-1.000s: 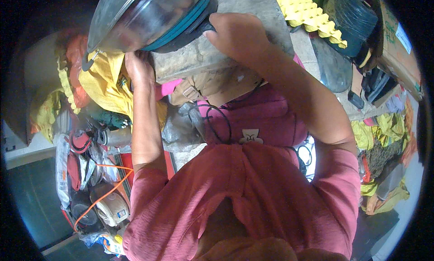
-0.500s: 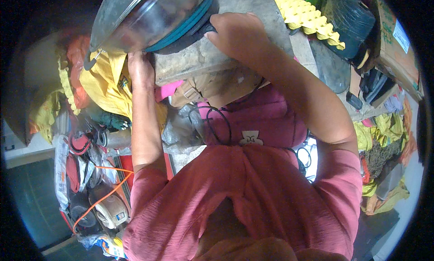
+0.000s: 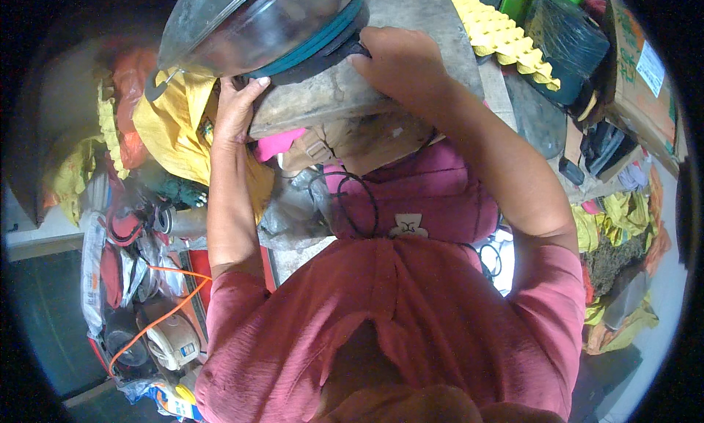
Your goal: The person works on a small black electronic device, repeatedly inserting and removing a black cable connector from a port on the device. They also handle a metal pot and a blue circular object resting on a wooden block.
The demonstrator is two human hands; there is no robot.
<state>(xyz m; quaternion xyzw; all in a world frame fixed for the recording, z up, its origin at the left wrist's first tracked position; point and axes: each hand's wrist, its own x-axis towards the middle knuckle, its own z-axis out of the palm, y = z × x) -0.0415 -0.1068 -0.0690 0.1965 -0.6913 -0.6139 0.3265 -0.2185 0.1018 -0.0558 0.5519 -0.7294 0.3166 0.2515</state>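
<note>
A large shiny bowl-like object (image 3: 253, 31) with teal bands and a dark base tilts over a worn grey slab (image 3: 411, 9). My right hand (image 3: 400, 67) is closed on a dark part at the base's right side. My left hand (image 3: 237, 111) is at the slab's left edge, under the bowl-like object, its thumb raised against the dark base's edge and its other fingertips hidden; exactly what it grips is unclear. A yellow sack (image 3: 169, 133) hangs just left of that hand.
Yellow egg trays (image 3: 499, 34), a dark wrapped bundle (image 3: 563, 42) and a cardboard box (image 3: 631, 86) sit right. Below the slab are brown cardboard (image 3: 359, 137), a magenta bag (image 3: 440, 192) and black cable. Bags, an orange cord and assorted items crowd the left (image 3: 121, 254).
The bowl-like object and my right hand have shifted slightly right and down in the picture, along with the slab. My left thumb now shows where it was mostly hidden.
</note>
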